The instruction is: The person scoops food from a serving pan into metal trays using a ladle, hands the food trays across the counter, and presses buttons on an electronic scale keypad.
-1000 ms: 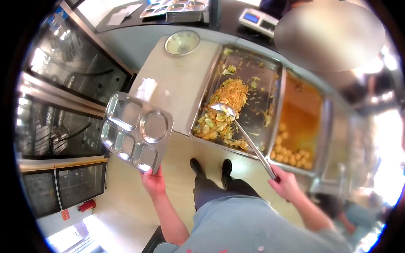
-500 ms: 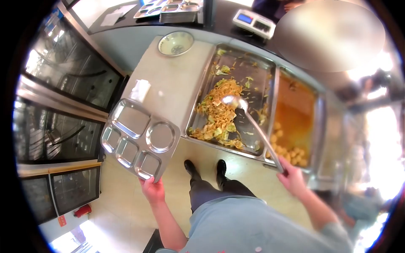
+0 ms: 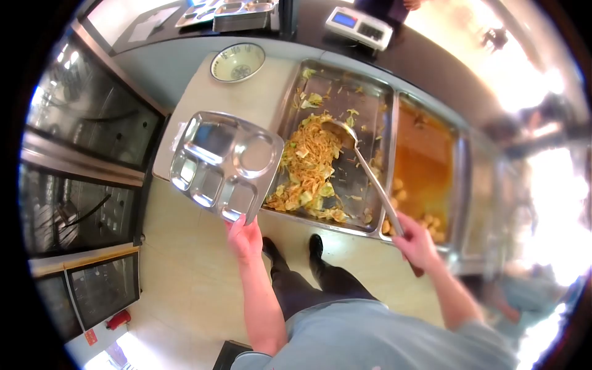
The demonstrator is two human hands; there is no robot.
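Note:
My left hand (image 3: 245, 237) grips the near edge of a steel compartment tray (image 3: 213, 176), whose several wells hold no food. The tray is held up over the pale counter, close to the left side of a large steel pan (image 3: 370, 117). Wrapped round the handle of a ladle (image 3: 379, 185) is my right hand (image 3: 416, 242). The ladle's bowl rests against a heap of fried noodles with cabbage (image 3: 311, 157) in that pan. Whether the bowl has noodles in it I cannot tell.
Right of the noodles stands a pan of orange-brown broth (image 3: 425, 151) with round pieces at its near end. A patterned bowl (image 3: 238, 62) sits on the pale counter (image 3: 191, 102). Behind are a digital scale (image 3: 359, 28) and stacked trays (image 3: 240, 18). Glass-doored cabinets (image 3: 92, 117) line the left.
My left hand has brought the tray up and to the right, nearer the noodle pan. The ladle's bowl has shifted slightly up and left against the noodles.

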